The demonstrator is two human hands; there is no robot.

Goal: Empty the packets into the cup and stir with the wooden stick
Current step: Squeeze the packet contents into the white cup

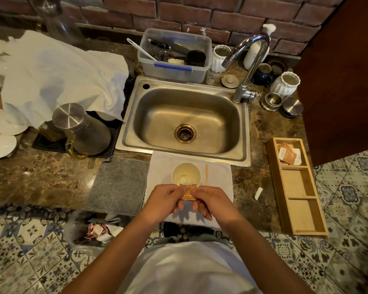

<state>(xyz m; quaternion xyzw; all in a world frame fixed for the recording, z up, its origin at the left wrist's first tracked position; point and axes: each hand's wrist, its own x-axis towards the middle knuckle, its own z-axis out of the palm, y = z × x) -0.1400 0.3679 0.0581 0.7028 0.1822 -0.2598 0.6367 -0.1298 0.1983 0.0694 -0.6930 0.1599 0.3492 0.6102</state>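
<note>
Packets are only partly dealt with: 1 orange packet (pixel 187 193) is pinched between the left hand (pixel 165 201) and right hand (pixel 212 201), both grips closed on it, just at the desk's near edge by the cup (pixel 186 174). More packets (pixel 288 153) wait in the wooden tray (pixel 295 228); the wooden stick (pixel 206 174) lies untouched beside the cup, so stirring remains.

Open above the cup (pixel 186 174); wooden stick (pixel 206 174) just right, sink (pixel 185 153) rim behind, towel (pixel 221 172) bare beyond.
</note>
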